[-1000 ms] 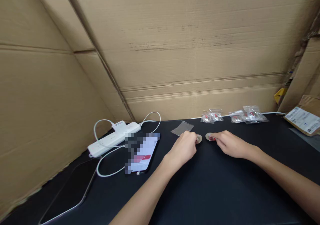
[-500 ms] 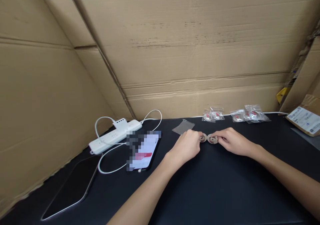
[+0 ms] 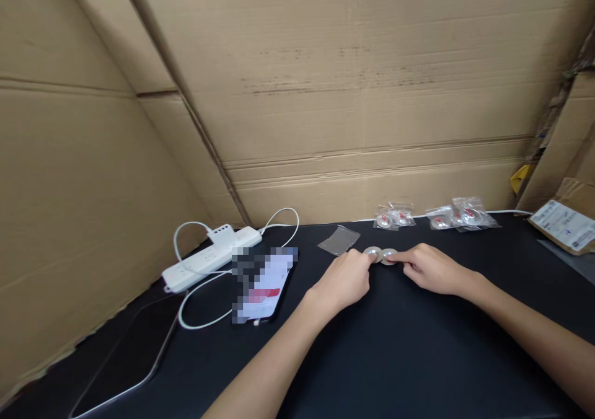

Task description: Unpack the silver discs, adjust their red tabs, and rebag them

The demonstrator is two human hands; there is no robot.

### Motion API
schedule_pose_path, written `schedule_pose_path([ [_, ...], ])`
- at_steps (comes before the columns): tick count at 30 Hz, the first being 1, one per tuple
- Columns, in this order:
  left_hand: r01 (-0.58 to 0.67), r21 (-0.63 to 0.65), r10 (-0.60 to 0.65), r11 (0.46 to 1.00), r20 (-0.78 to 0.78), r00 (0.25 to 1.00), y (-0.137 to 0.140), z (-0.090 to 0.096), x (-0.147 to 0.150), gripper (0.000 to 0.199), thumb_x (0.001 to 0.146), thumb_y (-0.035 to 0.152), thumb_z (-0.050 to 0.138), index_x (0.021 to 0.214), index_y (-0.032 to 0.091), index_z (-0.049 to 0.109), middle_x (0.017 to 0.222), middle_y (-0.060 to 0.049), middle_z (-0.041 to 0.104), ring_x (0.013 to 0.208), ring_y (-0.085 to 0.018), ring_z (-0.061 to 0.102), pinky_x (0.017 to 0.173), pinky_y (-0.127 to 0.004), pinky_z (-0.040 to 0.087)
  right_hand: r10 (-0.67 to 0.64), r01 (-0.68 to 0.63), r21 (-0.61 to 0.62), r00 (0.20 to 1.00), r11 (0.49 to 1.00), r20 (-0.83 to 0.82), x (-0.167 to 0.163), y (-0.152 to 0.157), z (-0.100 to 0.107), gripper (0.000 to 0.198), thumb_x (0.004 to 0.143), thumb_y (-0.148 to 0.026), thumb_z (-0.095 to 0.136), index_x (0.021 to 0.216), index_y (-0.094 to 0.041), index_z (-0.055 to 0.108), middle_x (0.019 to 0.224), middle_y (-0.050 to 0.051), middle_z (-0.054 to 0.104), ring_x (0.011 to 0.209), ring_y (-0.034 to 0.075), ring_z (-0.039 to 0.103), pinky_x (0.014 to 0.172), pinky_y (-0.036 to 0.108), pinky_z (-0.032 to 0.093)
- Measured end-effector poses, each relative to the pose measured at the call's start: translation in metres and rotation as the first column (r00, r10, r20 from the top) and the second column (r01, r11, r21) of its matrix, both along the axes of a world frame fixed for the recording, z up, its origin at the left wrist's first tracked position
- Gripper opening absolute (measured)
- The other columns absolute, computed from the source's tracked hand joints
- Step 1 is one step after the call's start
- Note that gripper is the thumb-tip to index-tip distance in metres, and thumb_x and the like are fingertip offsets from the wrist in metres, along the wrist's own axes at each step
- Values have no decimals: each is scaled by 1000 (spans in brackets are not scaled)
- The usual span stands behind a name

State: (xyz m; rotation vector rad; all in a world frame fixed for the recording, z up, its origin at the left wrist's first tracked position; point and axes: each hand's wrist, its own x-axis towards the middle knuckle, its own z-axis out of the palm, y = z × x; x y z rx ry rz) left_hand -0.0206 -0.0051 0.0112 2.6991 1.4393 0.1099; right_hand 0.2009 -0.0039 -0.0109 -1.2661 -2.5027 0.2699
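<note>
Brown cardboard closes us in: a broad back wall (image 3: 357, 118), a left wall (image 3: 93, 214) meeting it at a dark, slanting seam (image 3: 199, 124) — and a panel (image 3: 569, 124) standing over on the right. I can see dark smudges (image 3: 279, 89) across the back wall, with long creases lower down. The left wall's bottom edge is ragged. The surface (image 3: 400, 351) is black, the light soft — dimmer towards the upper right corner.
</note>
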Motion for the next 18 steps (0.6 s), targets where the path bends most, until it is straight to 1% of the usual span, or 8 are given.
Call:
schedule_pose_path([
  [6, -13, -16, 13, 1000, -27, 1000, 1, 0, 0, 44, 85, 10, 39, 122, 21, 60, 91, -14, 69, 81, -26, 68, 65, -31, 47, 10, -11, 22, 999, 1000, 44, 0, 1, -3, 52, 84, -10, 45, 130, -29, 61, 89, 4, 75, 74, 17, 68, 67, 24, 41],
  [10, -26, 15, 26, 1000, -17, 1000, 1, 3, 0, 45, 85, 10, 39, 123, 24, 59, 90, -11, 69, 82, -26, 69, 65, -31, 47, -22, 19, 57, 998, 998, 58, 1, -1, 2, 53, 85, -11, 43, 133, -28, 57, 75, 2, 72, 60, 14, 61, 60, 23, 37],
  [12, -33, 15, 34, 999, -23, 999, 0, 4, 0, 44, 85, 10, 39, 121, 24, 60, 89, -11, 69, 82, -26, 69, 65, -30, 47, -27, 25, 53, 998, 998, 54, 2, -1, 4, 52, 85, -10, 43, 131, -27, 60, 71, 2, 70, 57, 13, 58, 58, 23, 36],
  [15, -43, 6, 43, 999, -41, 998, -1, 4, 1, 39, 85, 11, 41, 117, 20, 61, 90, -13, 69, 82, -26, 69, 64, -30, 47, 2, -2, 27, 999, 1000, 36, 2, -1, 5, 49, 84, -9, 44, 123, -26, 66, 73, 3, 70, 59, 12, 58, 59, 22, 35],
  [18, -32, 16, 32, 999, -19, 999, -1, 4, 2, 40, 85, 11, 40, 120, 21, 59, 88, -12, 69, 81, -26, 69, 62, -30, 47, -13, 12, 32, 999, 999, 35, 2, 0, 3, 51, 83, -9, 45, 127, -25, 63, 72, 3, 70, 58, 12, 58, 58, 23, 34],
])
